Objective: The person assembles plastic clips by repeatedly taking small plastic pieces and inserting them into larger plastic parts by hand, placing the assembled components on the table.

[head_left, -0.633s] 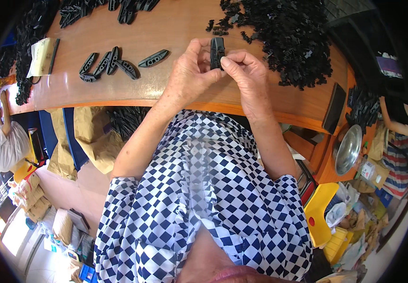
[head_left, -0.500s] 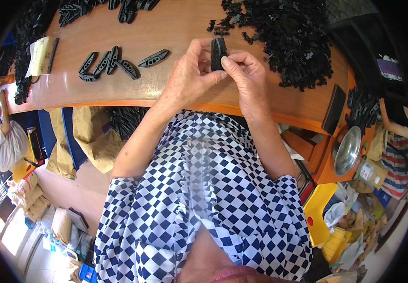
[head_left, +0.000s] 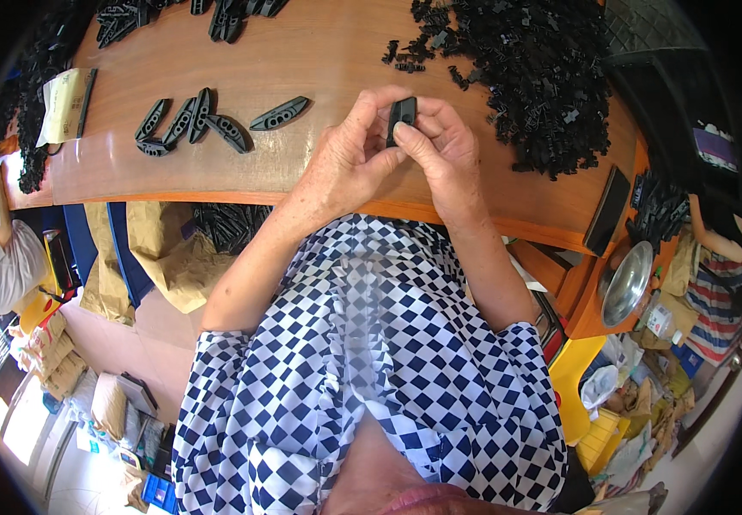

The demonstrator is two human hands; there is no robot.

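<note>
Above the table's front edge, both hands hold one black plastic part (head_left: 402, 120), a long narrow piece with a tapered end. My left hand (head_left: 361, 142) grips it from the left side, fingers curled behind. My right hand (head_left: 441, 150) presses its thumb on the front of the part; the other fingers bend behind it. Whether a smaller piece sits under the thumb is hidden. To the left, several similar black boat-shaped parts with holes (head_left: 201, 115) lie in a loose cluster, and a single one (head_left: 280, 113) lies apart, nearer my left hand.
A big heap of small black clips (head_left: 551, 103) covers the table's right side. More black parts (head_left: 229, 19) lie at the far edge. A dark phone-like slab (head_left: 606, 210) rests at the right edge, a metal bowl (head_left: 627, 283) below it. Other people sit at left and right.
The black part has tilted and come slightly lower and nearer to me, with both hands still on it. My right thumb has moved slightly down and to the left.
</note>
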